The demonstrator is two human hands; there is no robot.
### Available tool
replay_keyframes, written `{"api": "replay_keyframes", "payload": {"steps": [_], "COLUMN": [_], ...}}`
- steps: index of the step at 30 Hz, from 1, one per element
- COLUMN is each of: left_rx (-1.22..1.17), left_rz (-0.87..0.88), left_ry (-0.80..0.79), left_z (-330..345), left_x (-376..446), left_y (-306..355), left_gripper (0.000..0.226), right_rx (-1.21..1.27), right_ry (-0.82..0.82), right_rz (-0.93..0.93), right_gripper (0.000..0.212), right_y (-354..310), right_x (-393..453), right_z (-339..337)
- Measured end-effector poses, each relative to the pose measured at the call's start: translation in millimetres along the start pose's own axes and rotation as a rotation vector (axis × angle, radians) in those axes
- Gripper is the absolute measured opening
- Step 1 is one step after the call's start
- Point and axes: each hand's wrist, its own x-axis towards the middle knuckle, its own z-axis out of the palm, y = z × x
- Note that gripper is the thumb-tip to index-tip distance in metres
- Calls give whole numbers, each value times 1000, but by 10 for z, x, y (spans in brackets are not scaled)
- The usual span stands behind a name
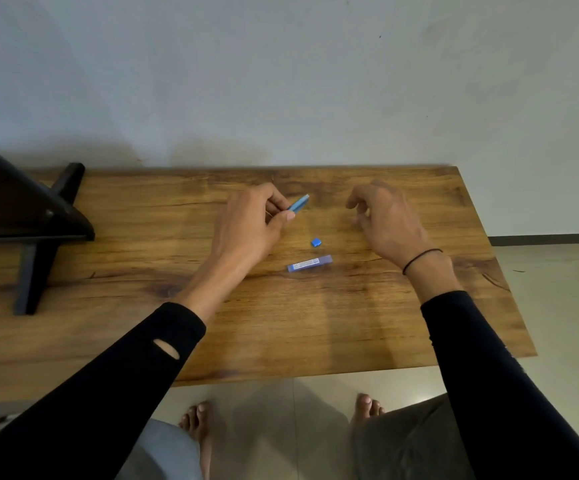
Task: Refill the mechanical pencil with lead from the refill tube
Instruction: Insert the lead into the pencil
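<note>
Two hands: yours, above the wooden table (350, 323)
Left hand (246, 223): pinching a blue pencil (299, 203) — tip angled up
Right hand (388, 220): loosely curled, holding nothing
Refill tube (310, 264): flat on the table — blue cap (316, 242) just beside

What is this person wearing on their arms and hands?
Both arms are covered by long, close-fitting black sleeves that end a little short of the wrists. The left sleeve has a small oval hole in the forearm. The right sleeve shows no hole. A thin black band circles the right wrist. Both hands, the left hand and the right hand, are bare: no gloves, rings or watch show.
</note>
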Motion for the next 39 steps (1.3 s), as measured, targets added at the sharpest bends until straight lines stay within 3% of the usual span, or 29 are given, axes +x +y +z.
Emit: {"api": "replay_keyframes", "payload": {"steps": [4,18,22,35,39], "left_rx": [-5,-4,-14,-10,6], "left_rz": [7,6,2,14,10], "left_ry": [20,30,25,10,12], "left_z": [-18,7,17,26,11], "left_x": [19,58,74,61,55], "left_y": [21,2,23,48,52], "left_gripper": [10,14,14,15,15], "right_rx": [11,147,125,-2,-24], "right_ry": [-79,-112,-209,-87,-127], "right_rz": [51,172,198,20,17], "right_gripper": [23,24,21,16,12], "right_y": [112,328,397,284,303], "right_x": [-10,-44,-104,-67,-63], "right_z": [3,-224,-314,-60,-73]}}
